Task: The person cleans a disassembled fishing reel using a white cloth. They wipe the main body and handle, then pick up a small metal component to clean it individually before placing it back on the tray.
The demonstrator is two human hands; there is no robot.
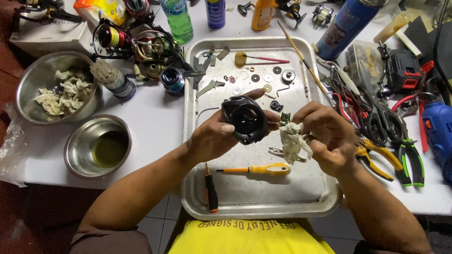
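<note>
Two steel bowls (96,146) sit at the table's left edge, one filled with crumpled tissue, beside a cluster of fishing reels (141,44). Over a metal tray (301,197), the left hand (214,136) grips a black reel body (246,119), while the right hand (327,134) pinches a soiled wad of tissue (293,141) just beside it; pliers (400,150) lie to the right

left hand (214,136): fingers behind the black reel body (246,120), out of sight
right hand (327,136): fingertips buried in the crumpled tissue (293,141)
small washers and screws (256,77): too tiny to tell apart
blue spray can (347,23): top cut by the upper edge
green bottle (177,19): cap cut off
blue power tool (440,134): cut by the right edge
</note>
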